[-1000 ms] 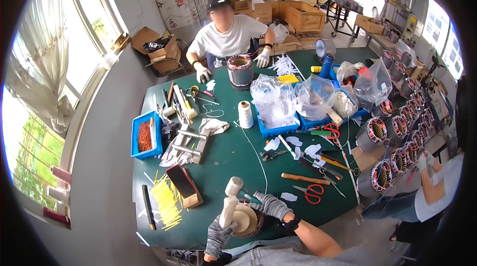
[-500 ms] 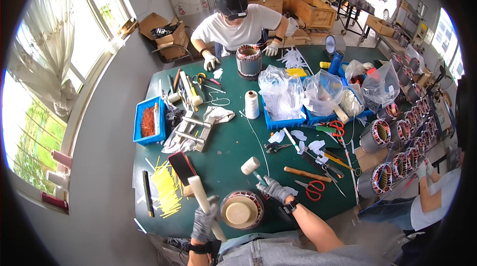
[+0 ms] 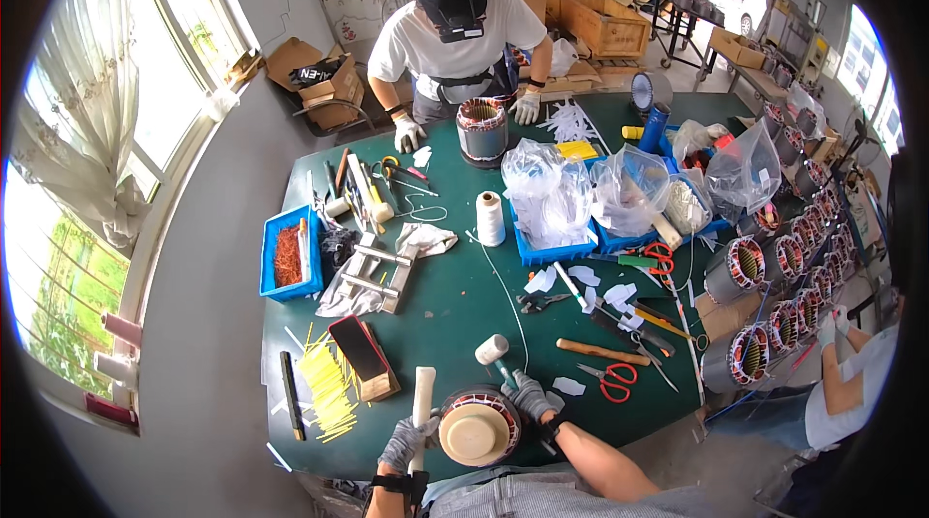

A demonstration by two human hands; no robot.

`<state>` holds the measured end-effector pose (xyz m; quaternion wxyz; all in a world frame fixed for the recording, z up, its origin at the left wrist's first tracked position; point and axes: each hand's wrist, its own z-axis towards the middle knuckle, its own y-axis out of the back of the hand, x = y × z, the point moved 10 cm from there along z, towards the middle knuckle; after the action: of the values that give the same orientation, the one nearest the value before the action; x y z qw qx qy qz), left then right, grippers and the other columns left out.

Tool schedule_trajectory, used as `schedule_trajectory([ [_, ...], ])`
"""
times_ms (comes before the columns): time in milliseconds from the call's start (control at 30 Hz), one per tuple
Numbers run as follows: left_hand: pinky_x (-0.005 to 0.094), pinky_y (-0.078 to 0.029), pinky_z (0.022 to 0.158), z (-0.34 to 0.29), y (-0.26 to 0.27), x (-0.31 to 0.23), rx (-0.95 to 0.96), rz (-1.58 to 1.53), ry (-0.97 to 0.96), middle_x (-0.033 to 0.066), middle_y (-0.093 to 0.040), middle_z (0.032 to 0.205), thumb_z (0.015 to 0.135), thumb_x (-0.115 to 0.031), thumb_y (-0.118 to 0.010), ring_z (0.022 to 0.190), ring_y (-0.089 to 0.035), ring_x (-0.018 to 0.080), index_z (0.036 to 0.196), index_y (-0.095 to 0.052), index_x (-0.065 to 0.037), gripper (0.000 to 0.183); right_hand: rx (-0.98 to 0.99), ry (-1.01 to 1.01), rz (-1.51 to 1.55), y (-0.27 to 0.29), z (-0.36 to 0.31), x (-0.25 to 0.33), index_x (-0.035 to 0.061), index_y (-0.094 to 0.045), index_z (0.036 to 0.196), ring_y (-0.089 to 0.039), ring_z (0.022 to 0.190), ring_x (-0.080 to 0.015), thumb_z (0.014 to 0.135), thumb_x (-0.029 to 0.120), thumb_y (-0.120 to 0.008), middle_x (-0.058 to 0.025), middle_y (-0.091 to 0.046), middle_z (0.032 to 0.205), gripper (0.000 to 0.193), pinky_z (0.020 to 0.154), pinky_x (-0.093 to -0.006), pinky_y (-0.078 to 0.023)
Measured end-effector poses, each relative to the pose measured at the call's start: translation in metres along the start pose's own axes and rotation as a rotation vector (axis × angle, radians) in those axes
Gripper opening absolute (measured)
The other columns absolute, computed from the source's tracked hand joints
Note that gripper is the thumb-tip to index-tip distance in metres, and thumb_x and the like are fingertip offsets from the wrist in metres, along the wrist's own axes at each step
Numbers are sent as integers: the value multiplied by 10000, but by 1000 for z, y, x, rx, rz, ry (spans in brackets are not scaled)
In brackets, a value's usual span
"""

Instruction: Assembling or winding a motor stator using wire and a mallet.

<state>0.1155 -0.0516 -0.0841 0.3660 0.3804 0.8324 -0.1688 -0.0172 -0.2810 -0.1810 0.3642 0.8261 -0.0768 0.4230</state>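
Note:
In front of me a motor stator (image 3: 512, 409) with laced windings round its rim stands at the table's near edge. A round cream-coloured block (image 3: 474, 435) sits in its top. My left hand (image 3: 402, 444), grey-gloved, is closed round a long white bar (image 3: 423, 396), held nearly upright at the stator's left side. In my right hand (image 3: 528, 396), also gloved, is a mallet (image 3: 492, 349) with a white head and teal handle. The mallet head is raised beyond the stator's far right rim, apart from the block.
A phone (image 3: 357, 349) on a wooden block and yellow strips (image 3: 327, 385) lie left. Red-handled scissors (image 3: 616, 383) and a wooden stick (image 3: 602, 353) lie right. Across the table (image 3: 435, 300), a co-worker (image 3: 450, 44) stands at another stator (image 3: 482, 134). Blue bins (image 3: 552, 252) hold bagged parts.
The white bar has swung from a leftward lean to nearly upright, beside the stator. My right hand still holds the mallet, slightly lower in view. The co-worker has straightened up.

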Motion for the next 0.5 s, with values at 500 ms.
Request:
schedule_trajectory([
  [500, 213, -414, 495, -26, 18, -9, -188, -92, -83, 3, -593, 829, 820, -263, -638, 575, -496, 57, 1118, -601, -18, 387, -184, -512, 1156, 19, -30, -60, 28, -548, 979, -563, 839, -349, 777, 234, -612, -202, -568, 888, 296, 745, -391, -476],
])
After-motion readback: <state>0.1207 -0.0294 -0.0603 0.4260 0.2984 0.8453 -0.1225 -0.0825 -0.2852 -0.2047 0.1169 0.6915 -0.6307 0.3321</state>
